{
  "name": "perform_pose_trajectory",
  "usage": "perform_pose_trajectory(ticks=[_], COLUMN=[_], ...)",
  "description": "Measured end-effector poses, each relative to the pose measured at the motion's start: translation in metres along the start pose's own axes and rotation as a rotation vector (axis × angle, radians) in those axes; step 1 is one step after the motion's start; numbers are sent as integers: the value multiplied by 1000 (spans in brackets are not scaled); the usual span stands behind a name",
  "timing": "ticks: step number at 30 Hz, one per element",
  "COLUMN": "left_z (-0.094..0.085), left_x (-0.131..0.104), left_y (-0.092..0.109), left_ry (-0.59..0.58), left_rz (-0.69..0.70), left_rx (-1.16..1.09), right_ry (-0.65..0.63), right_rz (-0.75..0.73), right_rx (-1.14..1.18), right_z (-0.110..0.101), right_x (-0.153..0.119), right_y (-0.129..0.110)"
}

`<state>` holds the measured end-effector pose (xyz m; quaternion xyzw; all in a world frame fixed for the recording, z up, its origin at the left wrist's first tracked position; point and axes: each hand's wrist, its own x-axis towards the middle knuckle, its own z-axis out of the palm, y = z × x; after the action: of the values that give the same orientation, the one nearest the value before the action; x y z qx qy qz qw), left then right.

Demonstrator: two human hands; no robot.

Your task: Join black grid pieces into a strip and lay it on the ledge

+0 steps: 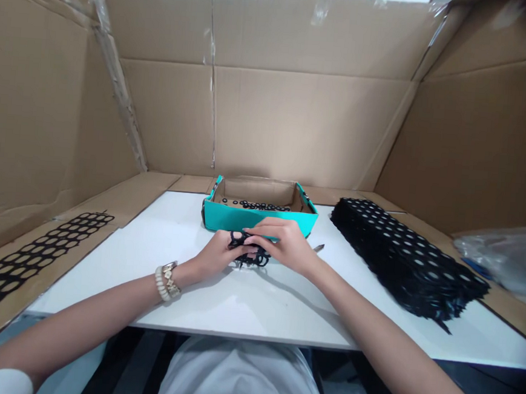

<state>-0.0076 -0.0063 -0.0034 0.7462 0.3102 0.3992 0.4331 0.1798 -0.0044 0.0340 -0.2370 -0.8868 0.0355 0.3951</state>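
A crumpled bunch of black ring-shaped material [258, 258], full of round holes, is between my two hands above the white table. My left hand [216, 253], with bracelets at its wrist, is closed around its left side. From the right, my right hand [289, 243] bends over the bunch, its fingers pinched on the upper part. The fingers hide much of the piece, so I cannot tell if it is one strip or several linked rings. Just beyond my hands stands an open teal-fronted cardboard box [252, 218] with loose black rings [266, 207] inside.
A thick stack of black perforated sheets [404, 256] lies on the right of the table [254, 311]. One perforated strip [35, 258] lies on cardboard at left. A pointed metal tip [318, 248] shows beside my right wrist. Clear plastic [513, 259] lies far right; cardboard walls [305, 121] surround the table.
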Motion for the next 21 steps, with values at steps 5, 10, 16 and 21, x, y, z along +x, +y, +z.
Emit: perform_pose_trajectory(ticks=[5,10,16,21], left_z=[2,7,8,5], left_x=[-1,1,3,4], left_y=[-4,-2,7,7], left_ry=[7,53,201,116], left_rz=[-50,-123,-169,-96], left_rx=[-11,-181,-316,-258], right_ry=[588,980,326,-16], right_rz=[165,287,174,3], right_rx=[60,-224,-334,-65], right_z=[-18,-59,-53,-21], right_x=[3,1,-1,2], right_y=[7,32,38,16])
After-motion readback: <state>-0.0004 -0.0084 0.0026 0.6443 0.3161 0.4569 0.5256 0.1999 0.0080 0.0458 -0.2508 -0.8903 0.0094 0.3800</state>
